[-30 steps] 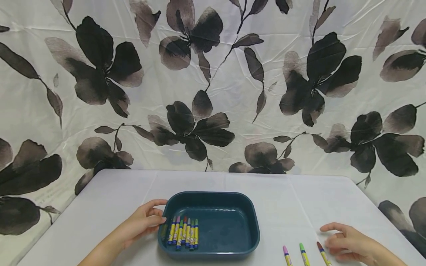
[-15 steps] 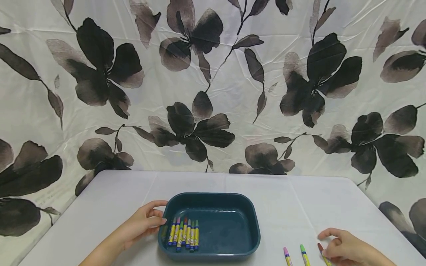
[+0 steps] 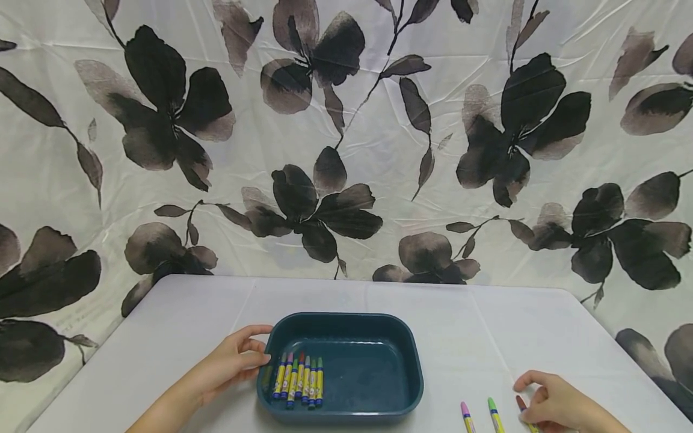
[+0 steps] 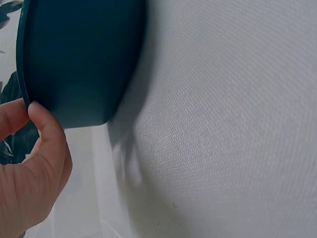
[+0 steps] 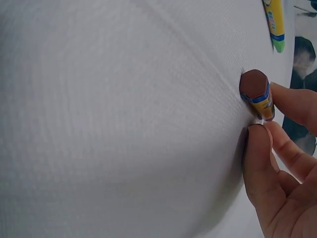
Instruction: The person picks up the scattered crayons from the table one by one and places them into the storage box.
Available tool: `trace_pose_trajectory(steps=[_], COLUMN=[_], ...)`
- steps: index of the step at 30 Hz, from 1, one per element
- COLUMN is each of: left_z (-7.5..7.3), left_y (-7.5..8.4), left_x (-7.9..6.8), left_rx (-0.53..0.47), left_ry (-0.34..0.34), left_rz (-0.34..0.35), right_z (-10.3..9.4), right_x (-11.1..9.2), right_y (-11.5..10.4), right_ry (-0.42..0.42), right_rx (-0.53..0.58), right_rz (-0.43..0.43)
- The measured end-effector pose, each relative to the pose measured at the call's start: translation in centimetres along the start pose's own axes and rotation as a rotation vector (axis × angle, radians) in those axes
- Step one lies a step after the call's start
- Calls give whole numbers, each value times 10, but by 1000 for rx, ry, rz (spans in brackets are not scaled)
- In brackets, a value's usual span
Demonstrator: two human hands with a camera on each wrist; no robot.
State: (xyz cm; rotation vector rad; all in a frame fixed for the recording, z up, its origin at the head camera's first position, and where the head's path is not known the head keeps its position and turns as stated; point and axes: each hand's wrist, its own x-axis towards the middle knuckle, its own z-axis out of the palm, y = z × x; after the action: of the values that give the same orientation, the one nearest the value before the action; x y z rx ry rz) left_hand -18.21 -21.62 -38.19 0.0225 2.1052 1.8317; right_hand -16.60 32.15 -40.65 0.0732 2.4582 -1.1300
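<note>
At the left end of the dark teal tray (image 3: 368,415), my left hand (image 3: 230,364) holds the rim. In the left wrist view the thumb and a finger of that hand (image 4: 39,163) pinch the tray wall (image 4: 79,64). Several crayons (image 3: 300,382) with yellow wrappers lie side by side in the tray's left part. My right hand (image 3: 560,402) is low on the right, its thumb and fingers around a brown crayon (image 3: 521,404). In the right wrist view the brown crayon (image 5: 255,87) points toward the camera, between thumb and finger, close to the white cloth.
A green crayon (image 3: 495,415) and a pink crayon (image 3: 467,416) lie on the white table (image 3: 460,337) between the tray and my right hand; the picture's bottom edge cuts them off. Behind the table hangs a white floral cloth (image 3: 406,198).
My right hand has moved slightly left and down onto the brown crayon, and its fingers have closed around it. The left hand and the tray have stayed put.
</note>
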Motion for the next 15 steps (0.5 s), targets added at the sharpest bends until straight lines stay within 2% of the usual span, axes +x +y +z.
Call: trace_pose_trajectory(steps=[6,15], left_z=[0,0], left_y=[-1,0], left_x=[1,0], left_rx=[-4,4], left_ry=[-6,-8], left_rz=[8,14], right_z=[6,-1], right_x=[3,1], right_y=[-2,1], right_ry=[65,-27], right_rx=[-23,10], right_rz=[86,17])
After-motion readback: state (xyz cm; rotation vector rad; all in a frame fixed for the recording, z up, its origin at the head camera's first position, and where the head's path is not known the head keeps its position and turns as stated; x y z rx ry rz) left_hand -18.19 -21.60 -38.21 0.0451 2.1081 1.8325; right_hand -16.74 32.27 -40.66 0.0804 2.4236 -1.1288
